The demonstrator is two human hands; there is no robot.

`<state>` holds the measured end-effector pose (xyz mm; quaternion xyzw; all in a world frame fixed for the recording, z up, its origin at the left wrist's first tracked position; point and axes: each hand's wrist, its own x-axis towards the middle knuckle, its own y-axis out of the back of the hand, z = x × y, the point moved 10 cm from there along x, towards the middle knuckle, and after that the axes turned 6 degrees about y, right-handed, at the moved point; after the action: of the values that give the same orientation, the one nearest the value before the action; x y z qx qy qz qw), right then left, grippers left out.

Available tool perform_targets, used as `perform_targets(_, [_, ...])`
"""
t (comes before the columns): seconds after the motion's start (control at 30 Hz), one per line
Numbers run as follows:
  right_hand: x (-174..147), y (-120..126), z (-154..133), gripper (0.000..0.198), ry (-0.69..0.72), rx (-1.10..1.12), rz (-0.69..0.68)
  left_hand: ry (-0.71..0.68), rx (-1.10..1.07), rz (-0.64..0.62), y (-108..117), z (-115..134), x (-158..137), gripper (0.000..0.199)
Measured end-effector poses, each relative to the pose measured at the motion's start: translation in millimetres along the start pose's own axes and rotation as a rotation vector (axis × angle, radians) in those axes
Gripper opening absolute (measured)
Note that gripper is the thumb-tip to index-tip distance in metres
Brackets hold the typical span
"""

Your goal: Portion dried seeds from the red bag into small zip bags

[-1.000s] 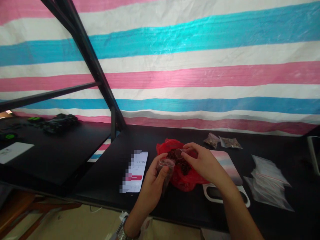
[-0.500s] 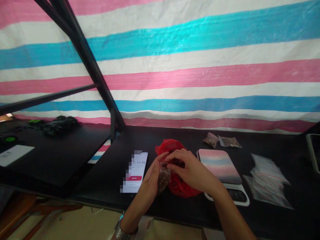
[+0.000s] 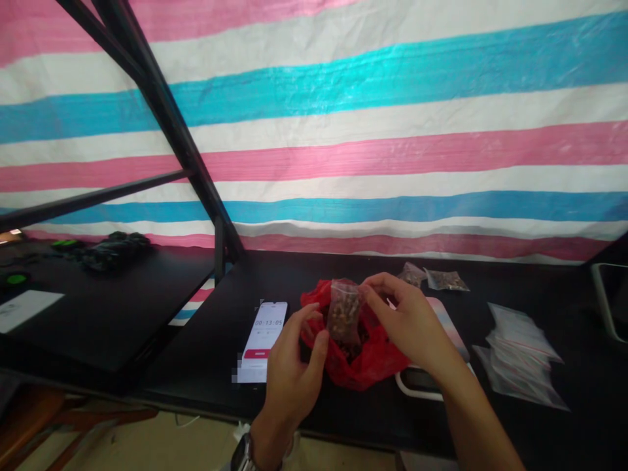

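Thumb and fingertips of the right hand (image 3: 409, 317) pinch one small clear pouch (image 3: 345, 313) by its upper corner, over the mouth of the red bag (image 3: 364, 367). Left hand (image 3: 293, 363) looks unloaded, its fingers curved and parted just beside the pouch; whether a fingertip touches the red bag, I cannot tell.

The pouch is part filled with brown bits. I judge it light and limp, its thin film a little slippery, the load free to shift and sag. Nothing about it looks fragile, though a loose mouth could spill; whether it is sealed does not show. Best hold is the top strip or a top corner, with a palm under the filled end for support.

Counted outward: one red bag, with more brown bits inside, towards the front edge of the tabletop (image 3: 275, 278); one scale (image 3: 449, 324), partly behind the right forearm; one phone (image 3: 262, 337), left of the red bag, near the front edge; two other filled pouches, one plump (image 3: 413, 275) and one flat (image 3: 447, 280), near the far edge; one pile of clear bags (image 3: 524, 360) towards the right edge, several, overlapping too much to count.
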<state>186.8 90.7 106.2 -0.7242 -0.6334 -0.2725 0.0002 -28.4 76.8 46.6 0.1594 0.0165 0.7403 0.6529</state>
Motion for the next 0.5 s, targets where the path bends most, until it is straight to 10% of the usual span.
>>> perform_targets(0.27, [-7.2,-19.5,37.2,0.016,-0.198,-0.032,-0.118,0.605,-0.471,-0.373,-91.4,-36.0,-42.0,0.078])
perform_targets(0.5, [-6.5,-35.4,47.6,0.015,-0.241,-0.102,-0.180,0.741,-0.607,-0.319,-92.8,-50.8,-37.4,0.082])
